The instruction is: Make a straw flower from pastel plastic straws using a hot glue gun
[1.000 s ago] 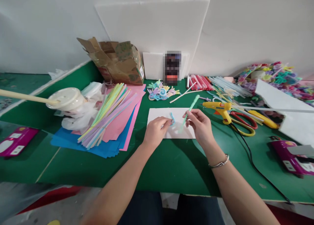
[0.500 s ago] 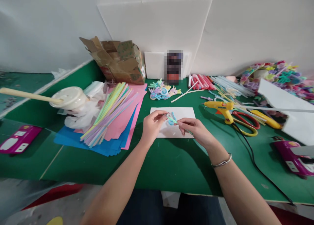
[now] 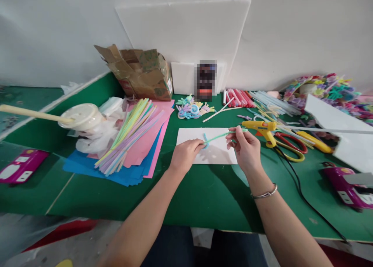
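Note:
A light green pipe cleaner (image 3: 218,136) stretches between my two hands above a white board (image 3: 227,156). My left hand (image 3: 186,155) is closed, pinching its left end together with a small light blue curled pipe cleaner (image 3: 206,136), partly hidden by the fingers. My right hand (image 3: 247,147) pinches the green one near its other end, between thumb and fingers. Just behind the board lies a pile of coiled pastel pipe cleaner shapes (image 3: 192,108). Two pale strips (image 3: 223,110) cross beside that pile.
To the left, loose pastel pipe cleaners (image 3: 131,138) lie on pink and blue sheets (image 3: 110,171). A cardboard box (image 3: 142,74) stands behind them. On the right are a yellow glue gun (image 3: 264,130) with a black cord, red-and-yellow-handled scissors (image 3: 291,146) and red tubes (image 3: 237,98).
My right hand has moved right and up, drawing the green pipe cleaner out straight. The left hand has shifted slightly down and turned, its back now facing up.

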Demonstrator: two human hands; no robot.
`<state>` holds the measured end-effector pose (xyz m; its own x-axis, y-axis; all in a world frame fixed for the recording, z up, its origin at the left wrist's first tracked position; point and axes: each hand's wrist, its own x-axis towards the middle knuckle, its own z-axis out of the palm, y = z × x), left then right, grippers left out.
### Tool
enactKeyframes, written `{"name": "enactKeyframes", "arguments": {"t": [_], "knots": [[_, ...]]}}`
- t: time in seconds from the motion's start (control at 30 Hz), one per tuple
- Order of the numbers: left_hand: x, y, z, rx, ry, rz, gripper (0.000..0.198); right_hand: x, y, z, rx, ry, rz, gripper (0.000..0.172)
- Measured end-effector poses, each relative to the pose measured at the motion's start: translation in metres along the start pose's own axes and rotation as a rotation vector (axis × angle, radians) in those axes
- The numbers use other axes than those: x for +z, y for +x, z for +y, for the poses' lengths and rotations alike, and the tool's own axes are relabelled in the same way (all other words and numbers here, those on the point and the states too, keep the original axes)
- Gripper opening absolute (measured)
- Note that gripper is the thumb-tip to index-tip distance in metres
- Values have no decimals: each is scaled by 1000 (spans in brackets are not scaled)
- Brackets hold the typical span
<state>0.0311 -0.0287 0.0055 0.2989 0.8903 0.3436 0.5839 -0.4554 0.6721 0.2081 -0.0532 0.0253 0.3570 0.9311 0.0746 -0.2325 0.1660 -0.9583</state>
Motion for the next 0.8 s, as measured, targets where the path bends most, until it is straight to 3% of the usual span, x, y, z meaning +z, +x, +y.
{"name": "enactKeyframes", "arguments": {"t": [0.27,0.5,0.8], "knots": [[-5,2,-6,74,313,46,15,4,-10,-2,-84,-68,-86,26],[-4,2,-7,171,439,15,18,6,-10,-2,-95,-72,-21,25],[-6,2,-3,188,467,8,22,6,-12,-4,-88,-3,-110,21]]}}
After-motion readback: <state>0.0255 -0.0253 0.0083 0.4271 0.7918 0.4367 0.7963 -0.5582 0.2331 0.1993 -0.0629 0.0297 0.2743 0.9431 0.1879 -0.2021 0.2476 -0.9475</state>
